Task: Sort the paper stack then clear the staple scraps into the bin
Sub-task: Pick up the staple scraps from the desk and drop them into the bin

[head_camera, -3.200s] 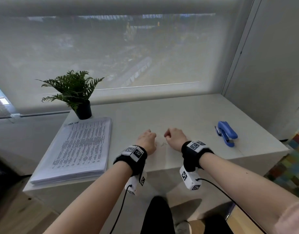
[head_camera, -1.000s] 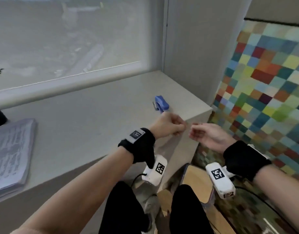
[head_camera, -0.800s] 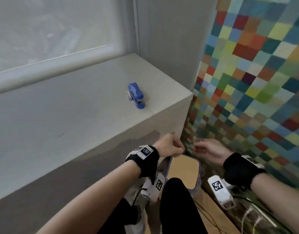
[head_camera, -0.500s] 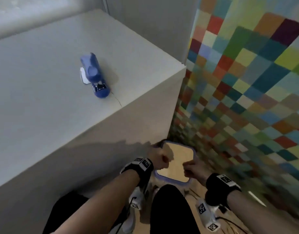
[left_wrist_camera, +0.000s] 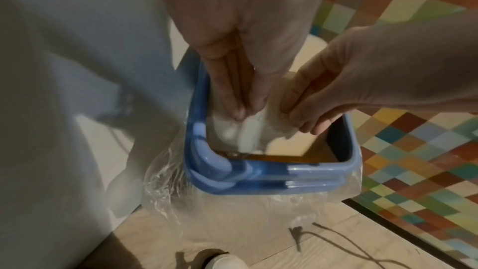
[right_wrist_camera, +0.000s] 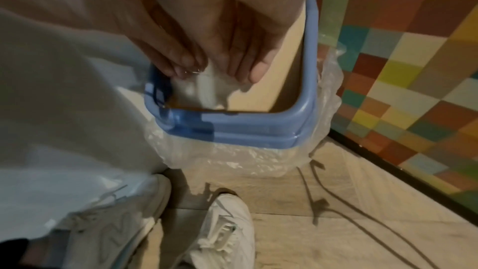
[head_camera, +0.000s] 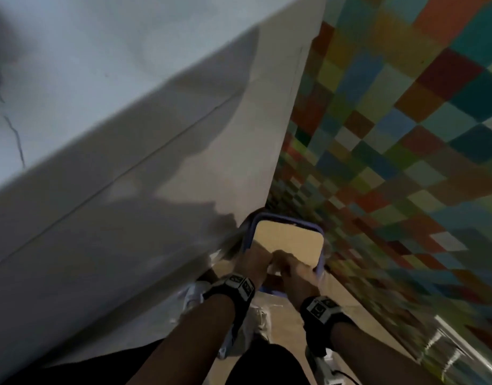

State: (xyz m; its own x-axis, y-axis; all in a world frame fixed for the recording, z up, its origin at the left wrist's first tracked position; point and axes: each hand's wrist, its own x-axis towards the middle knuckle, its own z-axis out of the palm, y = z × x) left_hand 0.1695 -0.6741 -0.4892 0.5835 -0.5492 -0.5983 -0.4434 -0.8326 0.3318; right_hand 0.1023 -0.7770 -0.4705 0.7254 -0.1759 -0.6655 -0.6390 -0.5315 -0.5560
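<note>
A bin with a blue rim (head_camera: 319,229) (left_wrist_camera: 258,173) (right_wrist_camera: 258,122) and a clear plastic liner stands on the floor beside the ledge. Both hands hang over its opening, close together. My left hand (left_wrist_camera: 232,93) (head_camera: 253,262) points its straight fingers down into the bin. My right hand (right_wrist_camera: 240,62) (left_wrist_camera: 310,99) (head_camera: 292,266) reaches in from the right with its fingers loosely extended. Tiny shiny specks (right_wrist_camera: 192,72) glint at the fingertips. Crumpled white paper (left_wrist_camera: 240,130) (right_wrist_camera: 207,89) lies inside the bin under the hands. The paper stack is out of view.
The white side of the ledge (head_camera: 128,218) rises on the left, close to the bin. A wall of coloured squares (head_camera: 392,134) runs on the right. White shoes (right_wrist_camera: 222,232) and dark cables (right_wrist_camera: 336,201) lie on the wooden floor in front.
Both hands came off the ledge as closed fists, swung right and down, and now hang over the bin with fingers extended. The view has tilted down, so stapler and paper stack left the frame.
</note>
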